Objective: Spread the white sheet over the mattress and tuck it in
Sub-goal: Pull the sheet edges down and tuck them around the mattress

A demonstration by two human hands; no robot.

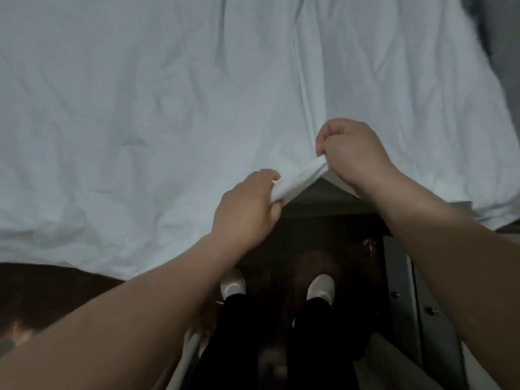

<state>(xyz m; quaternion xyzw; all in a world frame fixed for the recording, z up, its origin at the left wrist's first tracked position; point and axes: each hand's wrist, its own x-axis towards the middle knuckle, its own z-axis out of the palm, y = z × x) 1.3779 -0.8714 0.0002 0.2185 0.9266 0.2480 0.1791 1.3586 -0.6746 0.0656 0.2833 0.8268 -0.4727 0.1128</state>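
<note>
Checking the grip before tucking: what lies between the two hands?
In the head view, only a bunched fold of the white sheet spans from the left hand to the right hand; both pinch its near edge.

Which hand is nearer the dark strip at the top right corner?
Right. The right hand grips the sheet below the dark strip; the left hand grips lower, further left.

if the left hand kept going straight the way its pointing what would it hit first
Likely the white sheet itself: the left hand already grips its edge and points up the bed, toward the right hand. Depth is unclear.
</note>
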